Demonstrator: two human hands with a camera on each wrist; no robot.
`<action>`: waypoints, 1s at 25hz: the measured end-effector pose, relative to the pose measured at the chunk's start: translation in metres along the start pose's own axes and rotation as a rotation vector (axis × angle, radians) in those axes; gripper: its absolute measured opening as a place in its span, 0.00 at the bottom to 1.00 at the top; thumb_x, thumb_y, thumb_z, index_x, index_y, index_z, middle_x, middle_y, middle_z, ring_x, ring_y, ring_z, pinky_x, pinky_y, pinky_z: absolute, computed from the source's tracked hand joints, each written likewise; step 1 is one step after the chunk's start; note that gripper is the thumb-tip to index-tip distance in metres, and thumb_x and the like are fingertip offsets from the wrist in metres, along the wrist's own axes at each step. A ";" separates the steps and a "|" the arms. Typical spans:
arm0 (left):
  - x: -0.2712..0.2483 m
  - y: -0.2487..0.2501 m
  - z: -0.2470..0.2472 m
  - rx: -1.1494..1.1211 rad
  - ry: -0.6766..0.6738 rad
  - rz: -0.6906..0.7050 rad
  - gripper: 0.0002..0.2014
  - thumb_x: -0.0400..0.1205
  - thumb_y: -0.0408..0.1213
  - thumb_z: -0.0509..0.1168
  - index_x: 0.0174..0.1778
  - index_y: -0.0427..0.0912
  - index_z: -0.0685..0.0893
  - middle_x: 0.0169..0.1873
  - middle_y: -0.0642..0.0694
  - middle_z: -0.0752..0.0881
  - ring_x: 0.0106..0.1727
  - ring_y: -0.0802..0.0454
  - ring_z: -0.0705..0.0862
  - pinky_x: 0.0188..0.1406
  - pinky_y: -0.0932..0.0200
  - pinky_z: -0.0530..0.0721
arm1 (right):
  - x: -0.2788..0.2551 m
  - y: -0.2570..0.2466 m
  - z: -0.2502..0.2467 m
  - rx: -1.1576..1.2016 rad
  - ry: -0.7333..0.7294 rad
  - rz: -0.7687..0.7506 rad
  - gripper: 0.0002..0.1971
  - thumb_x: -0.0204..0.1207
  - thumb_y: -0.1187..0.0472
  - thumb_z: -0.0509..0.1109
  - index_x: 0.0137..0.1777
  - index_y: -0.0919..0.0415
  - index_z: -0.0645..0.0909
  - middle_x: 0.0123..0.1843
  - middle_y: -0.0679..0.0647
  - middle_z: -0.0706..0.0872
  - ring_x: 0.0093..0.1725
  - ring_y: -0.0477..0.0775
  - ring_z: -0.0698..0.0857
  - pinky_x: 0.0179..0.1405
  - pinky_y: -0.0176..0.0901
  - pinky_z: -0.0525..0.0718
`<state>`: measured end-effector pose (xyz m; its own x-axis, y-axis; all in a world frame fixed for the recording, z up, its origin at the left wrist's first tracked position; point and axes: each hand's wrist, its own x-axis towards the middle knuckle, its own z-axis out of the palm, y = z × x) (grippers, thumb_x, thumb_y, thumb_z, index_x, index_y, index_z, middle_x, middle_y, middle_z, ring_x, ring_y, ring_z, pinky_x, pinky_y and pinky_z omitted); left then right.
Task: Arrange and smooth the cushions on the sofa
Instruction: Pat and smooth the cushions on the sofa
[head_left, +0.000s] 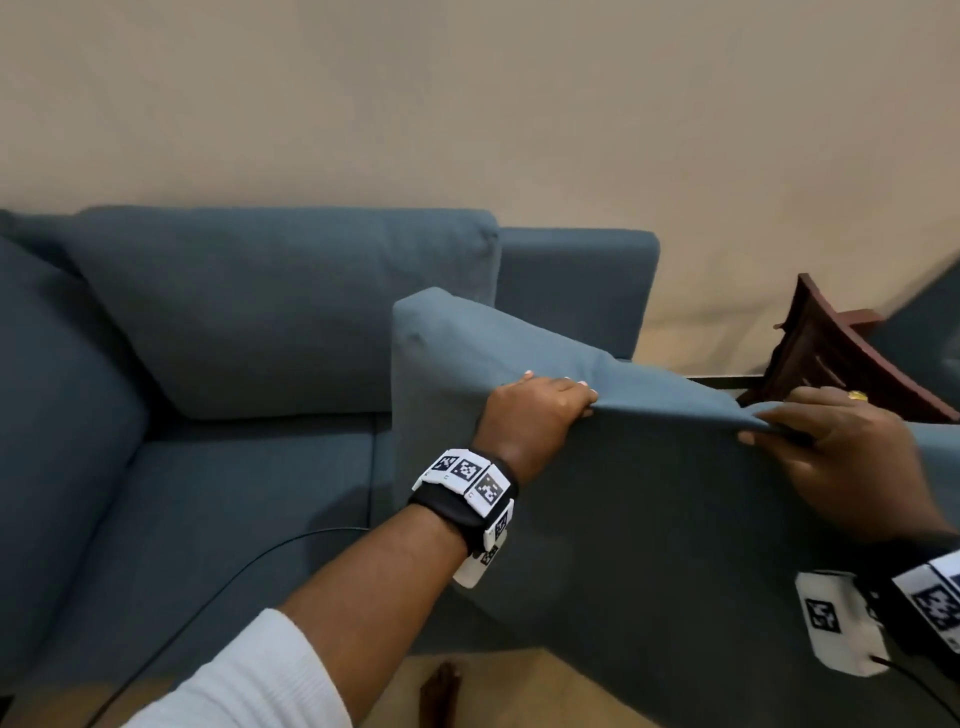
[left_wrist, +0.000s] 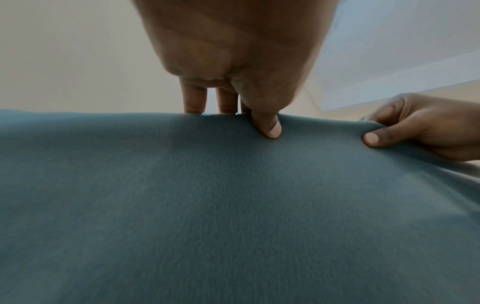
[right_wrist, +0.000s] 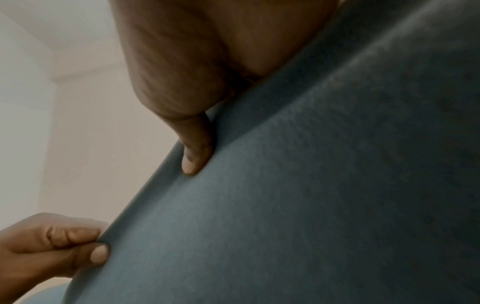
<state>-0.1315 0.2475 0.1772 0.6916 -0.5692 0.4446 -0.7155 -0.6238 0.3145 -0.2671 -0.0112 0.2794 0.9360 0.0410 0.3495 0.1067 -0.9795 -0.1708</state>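
Head view shows a blue sofa (head_left: 218, 519) against a plain beige wall (head_left: 467, 104), with a loose blue cushion (head_left: 649, 519) raised on edge over the seat's right end, toward 3 o'clock. The left hand (head_left: 535, 415) and right hand (head_left: 852, 457) each pinch its top edge, thumbs in front, fingers (left_wrist: 193, 98) curled behind. A dark wooden piece (head_left: 831, 353) stands at 2 o'clock, tan floor (head_left: 519, 691) at 6 o'clock.
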 end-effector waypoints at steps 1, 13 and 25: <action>-0.016 -0.007 -0.012 0.023 -0.021 -0.042 0.24 0.84 0.49 0.46 0.54 0.49 0.88 0.51 0.49 0.92 0.55 0.42 0.90 0.59 0.42 0.86 | 0.005 -0.011 0.007 0.029 0.000 -0.028 0.07 0.70 0.66 0.82 0.48 0.61 0.93 0.40 0.48 0.84 0.39 0.55 0.82 0.36 0.53 0.83; -0.163 -0.176 -0.149 0.350 -0.037 -0.268 0.08 0.79 0.47 0.65 0.45 0.53 0.91 0.38 0.51 0.91 0.33 0.43 0.90 0.22 0.59 0.77 | 0.126 -0.187 0.145 0.323 -0.294 -0.315 0.08 0.70 0.60 0.85 0.34 0.52 0.88 0.31 0.44 0.80 0.32 0.45 0.81 0.32 0.34 0.74; -0.272 -0.424 -0.074 0.101 -0.758 -0.860 0.42 0.85 0.62 0.59 0.88 0.62 0.41 0.89 0.52 0.38 0.90 0.45 0.41 0.83 0.27 0.54 | 0.151 -0.237 0.436 0.091 -1.129 0.175 0.51 0.79 0.45 0.73 0.89 0.37 0.38 0.91 0.46 0.34 0.90 0.60 0.41 0.80 0.79 0.61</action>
<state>-0.0235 0.7062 -0.0145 0.8532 -0.0895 -0.5139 0.0088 -0.9826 0.1857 -0.0047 0.3131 -0.0293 0.7026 0.1042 -0.7040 -0.0738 -0.9732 -0.2177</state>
